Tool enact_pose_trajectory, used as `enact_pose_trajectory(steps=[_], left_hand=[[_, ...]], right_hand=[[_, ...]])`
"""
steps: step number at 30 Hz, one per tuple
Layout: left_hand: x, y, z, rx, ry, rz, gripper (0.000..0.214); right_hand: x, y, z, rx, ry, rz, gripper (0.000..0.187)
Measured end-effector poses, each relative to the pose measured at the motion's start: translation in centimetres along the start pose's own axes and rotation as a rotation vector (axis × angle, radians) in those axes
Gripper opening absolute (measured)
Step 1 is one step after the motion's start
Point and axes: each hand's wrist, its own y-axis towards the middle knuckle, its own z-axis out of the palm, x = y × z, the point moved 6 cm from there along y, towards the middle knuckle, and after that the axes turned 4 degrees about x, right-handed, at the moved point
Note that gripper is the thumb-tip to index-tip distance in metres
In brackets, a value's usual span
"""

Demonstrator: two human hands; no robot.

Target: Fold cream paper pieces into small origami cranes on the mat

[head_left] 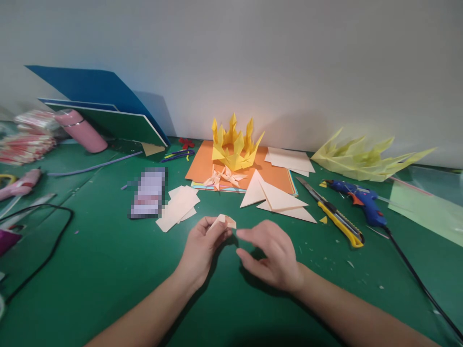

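Note:
Between the thumb and fingers of my left hand (205, 246) is a small folded piece of pale peach paper (227, 221). My right hand (270, 253) is just right of it, thumb and forefinger apart, with nothing seen between them. Beyond my left hand lie several pale paper rectangles (180, 207). Peach paper triangles (278, 195) rest past my right hand. Further back, small folded peach paper flowers (224, 177) and a yellow folded paper crown (237, 147) sit on a stack of orange paper (200, 161).
To the right are a yellow utility knife (338, 219), a blue glue gun (361, 197) with a black cord, and a pale yellow paper crown (369, 156). At left are a blurred phone (149, 193), a pink bottle (82, 131) and a pink glue gun (23, 185). Boards (108, 120) lean on the wall.

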Motion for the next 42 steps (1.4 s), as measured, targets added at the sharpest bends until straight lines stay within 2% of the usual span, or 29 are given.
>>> enact_pose_trajectory(steps=[2,6,15,19,25,42], left_hand=[[0.1,0.0,-0.2,-0.045,-0.026,0.022,0.028],[0.0,-0.2,-0.3,-0.093,-0.083,0.088,0.030],[0.3,-0.5,-0.2,-0.083,-0.030,0.179,0.028],[0.4,-0.4,-0.1,-0.071,-0.036,0.168,0.027],[0.3,-0.5,-0.2,-0.079,-0.054,0.137,0.027],[0.2,-0.6,0.2,-0.053,-0.089,0.026,0.033]], right_hand=[[1.0,-0.1,0.6,0.101,-0.014,-0.088,0.026],[0.5,-0.3,2.2,0.257,-0.065,0.070,0.044],[-0.2,-0.6,3.3,0.382,-0.176,0.208,0.063],[-0.2,-0.8,3.4,0.403,-0.181,0.229,0.059],[0.1,-0.8,3.4,0.369,-0.150,0.169,0.044],[0.1,-0.5,3.7,0.472,-0.359,0.112,0.037]])
